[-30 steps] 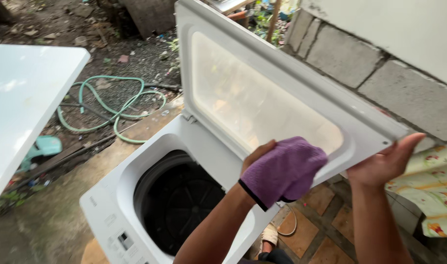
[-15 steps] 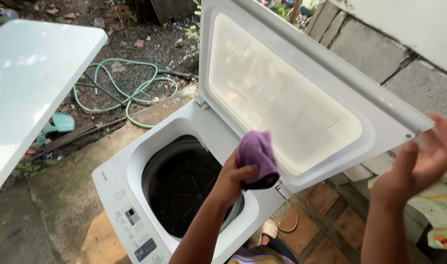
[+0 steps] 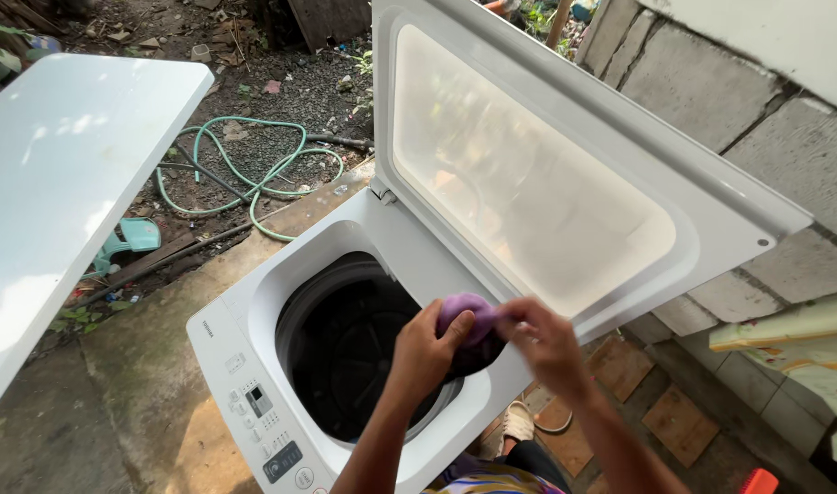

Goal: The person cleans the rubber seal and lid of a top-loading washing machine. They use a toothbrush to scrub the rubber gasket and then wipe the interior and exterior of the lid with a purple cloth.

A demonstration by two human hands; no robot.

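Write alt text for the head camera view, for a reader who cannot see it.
Both hands, left hand and right hand, hold a bunched purple cloth over the dark drum of a white top-loading washing machine whose translucent-windowed lid stands open. A green garden hose lies coiled on the gravel behind, beside a grey block wall.

Left hand (image 3: pixel 425 346), right hand (image 3: pixel 542 340) grip purple cloth (image 3: pixel 469 316) over open washing machine (image 3: pixel 253 338) drum.
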